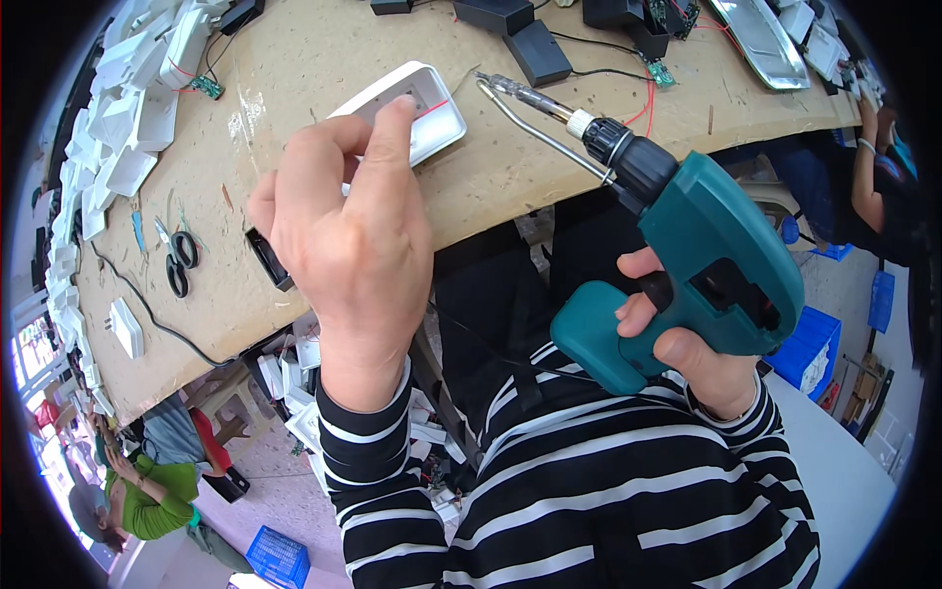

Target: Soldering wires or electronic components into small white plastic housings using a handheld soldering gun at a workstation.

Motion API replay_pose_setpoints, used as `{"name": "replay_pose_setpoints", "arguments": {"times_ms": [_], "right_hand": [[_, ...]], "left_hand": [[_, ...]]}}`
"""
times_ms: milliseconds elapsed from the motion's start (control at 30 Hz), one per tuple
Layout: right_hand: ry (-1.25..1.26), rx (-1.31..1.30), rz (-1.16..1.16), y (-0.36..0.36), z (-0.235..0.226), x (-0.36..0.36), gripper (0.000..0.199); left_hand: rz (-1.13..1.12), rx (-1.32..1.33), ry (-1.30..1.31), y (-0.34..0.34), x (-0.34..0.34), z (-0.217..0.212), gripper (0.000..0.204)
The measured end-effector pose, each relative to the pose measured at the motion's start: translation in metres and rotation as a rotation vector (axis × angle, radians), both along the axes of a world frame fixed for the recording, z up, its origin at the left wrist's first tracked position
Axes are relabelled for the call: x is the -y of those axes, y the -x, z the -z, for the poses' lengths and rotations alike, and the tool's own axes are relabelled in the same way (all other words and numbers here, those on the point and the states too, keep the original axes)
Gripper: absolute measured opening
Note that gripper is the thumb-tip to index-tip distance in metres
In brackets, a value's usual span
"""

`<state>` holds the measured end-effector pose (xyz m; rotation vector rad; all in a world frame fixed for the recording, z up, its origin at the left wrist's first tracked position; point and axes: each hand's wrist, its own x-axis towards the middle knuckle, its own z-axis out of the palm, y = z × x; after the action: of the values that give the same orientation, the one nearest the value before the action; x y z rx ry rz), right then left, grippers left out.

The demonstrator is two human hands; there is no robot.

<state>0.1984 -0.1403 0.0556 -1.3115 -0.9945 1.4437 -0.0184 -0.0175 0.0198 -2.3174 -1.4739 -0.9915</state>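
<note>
Head view: my 2 bare hands are over the front of the brown table (329, 59).
Left hand (358, 231): curved over the near side of the white case, 1 fingertip above its inside; I cannot tell whether it grips or only steadies.
White case (451, 130): open side up near the table's front edge, partly hidden by my fingers, a red wire (432, 109) across its inside.
Right hand (705, 365): closed round the handle of the green soldering gun (734, 250), fingertips at its black trigger (656, 291).
Gun tip (480, 75): just beside the case's right end, apart from it.
Good handling: I'd brace the case firmly, bring the tip in from the free right side, and set my fingertip well away from it, since the tip may be hot.
Metal tube (545, 139): runs below the barrel, so I'd watch that it doesn't knock the case rim.
In the way: my own fingers, mostly; a black case (267, 259) sits beside my left hand.
Around: scissors (180, 261) and piled white housings (110, 123) left; black boxes (537, 54) and a metal tray (797, 77) beyond.
</note>
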Motion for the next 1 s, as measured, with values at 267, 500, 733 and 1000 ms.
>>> {"name": "replay_pose_setpoints", "arguments": {"times_ms": [267,500,733,1000], "right_hand": [[-0.016,-0.008,0.023,-0.001,0.003,-0.001,0.072],[-0.006,-0.004,0.001,-0.001,0.000,-0.001,0.069],[0.020,0.045,-0.153,-0.004,0.003,-0.002,0.066],[-0.003,0.063,-0.161,0.003,0.016,-0.002,0.062]], "left_hand": [[0.118,0.175,-0.029,-0.002,-0.006,0.001,0.019],[0.049,0.102,0.002,0.004,-0.008,-0.001,0.012],[0.026,0.042,-0.085,0.009,-0.019,0.007,0.008],[0.026,0.112,0.024,0.004,-0.024,0.010,0.007]]}}
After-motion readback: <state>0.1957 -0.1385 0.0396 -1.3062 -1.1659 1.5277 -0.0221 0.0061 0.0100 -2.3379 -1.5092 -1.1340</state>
